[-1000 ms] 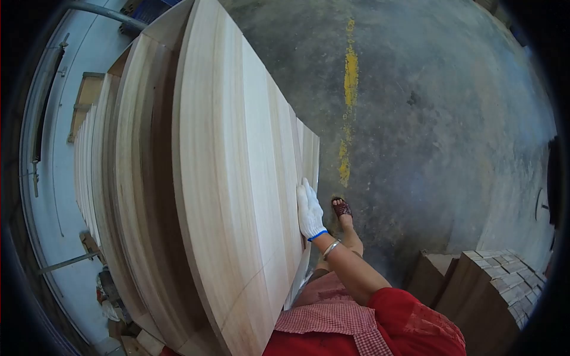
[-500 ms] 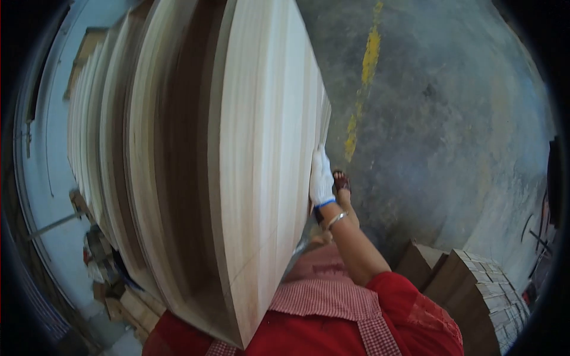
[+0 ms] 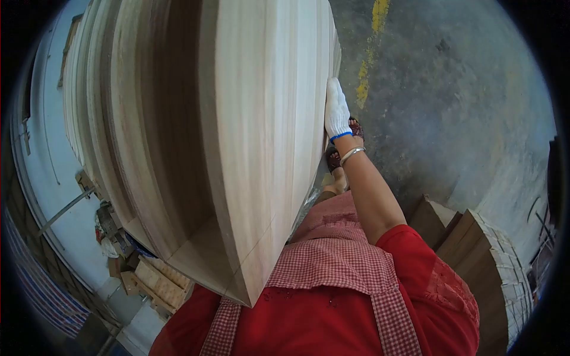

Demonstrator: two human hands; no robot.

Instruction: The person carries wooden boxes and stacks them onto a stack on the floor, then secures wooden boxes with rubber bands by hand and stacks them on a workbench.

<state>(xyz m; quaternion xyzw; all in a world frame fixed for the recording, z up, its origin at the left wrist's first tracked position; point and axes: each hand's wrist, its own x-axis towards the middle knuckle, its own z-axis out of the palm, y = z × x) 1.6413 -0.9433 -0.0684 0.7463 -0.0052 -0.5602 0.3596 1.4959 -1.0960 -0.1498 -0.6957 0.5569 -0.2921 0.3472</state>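
My right hand (image 3: 337,110) wears a white knitted glove with a blue cuff. Its fingers are stretched out and lie flat along the right side of a pale wooden box (image 3: 252,142). The thumb is hidden. This box fills the middle of the head view, its dark hollow inside (image 3: 178,113) showing on the left and its near lower corner in front of my chest. My left hand is out of sight.
More pale wooden pieces (image 3: 80,101) are stacked at the left. Wooden blocks (image 3: 157,279) lie low on the left, beside a metal bar (image 3: 65,210). A wood stack (image 3: 475,255) stands at right. A yellow line (image 3: 371,50) crosses the concrete floor (image 3: 451,107).
The box's near corner and my right hand appear higher in the view. My feet also appear higher, and more of the apron shows. The hand stays against the box's side.
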